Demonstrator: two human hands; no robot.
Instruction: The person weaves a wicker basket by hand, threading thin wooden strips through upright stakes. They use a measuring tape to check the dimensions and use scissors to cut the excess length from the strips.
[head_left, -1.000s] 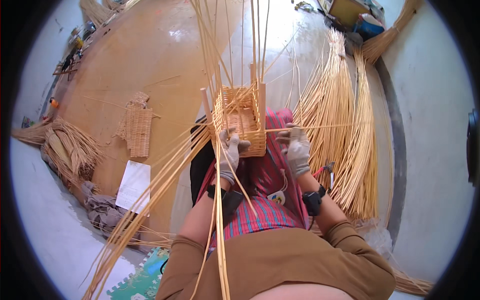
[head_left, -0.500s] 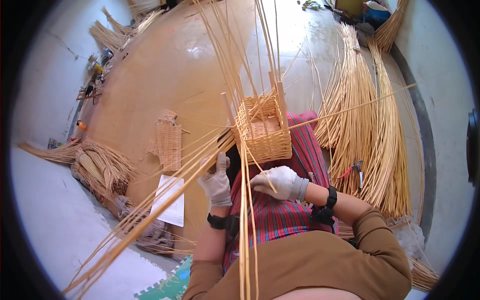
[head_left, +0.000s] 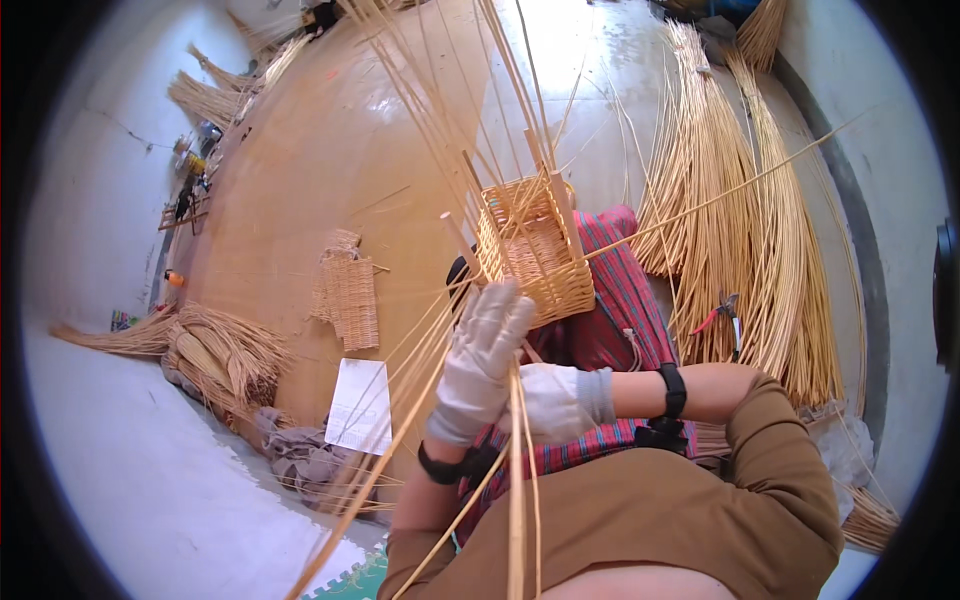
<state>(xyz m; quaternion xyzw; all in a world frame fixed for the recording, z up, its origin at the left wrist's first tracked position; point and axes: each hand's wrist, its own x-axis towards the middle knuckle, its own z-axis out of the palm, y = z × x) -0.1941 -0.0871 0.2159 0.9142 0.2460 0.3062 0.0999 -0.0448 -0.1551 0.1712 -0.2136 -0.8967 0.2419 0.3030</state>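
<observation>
Basket: we see the little woven basket (head_left: 562,300) at our knees, tipped a bit, its open side showing. Wooden posts (head_left: 566,215) stick up past its rim.
Left hand: our left hand (head_left: 482,362), in a pale glove, is at the basket's near left corner. Its fingers are straight and close together. We cannot tell if they pinch anything.
Right hand: our right hand (head_left: 552,402), gloved too, is just below, partly behind the left one and some sticks. Its fingers are hidden, so we cannot tell how they are.
Long sticks: thin sticks (head_left: 517,490) run down past our hands to our brown top (head_left: 640,520). More fan out left and up, and one long stick (head_left: 715,202) pokes out to the right.
Our legs: a pink striped cloth (head_left: 635,305) covers them.
Right floor: red-handled cutters (head_left: 716,314) lie on big straw-coloured bundles (head_left: 700,170).
Left floor: a flat woven piece (head_left: 355,305) lies near a white paper (head_left: 360,405).
</observation>
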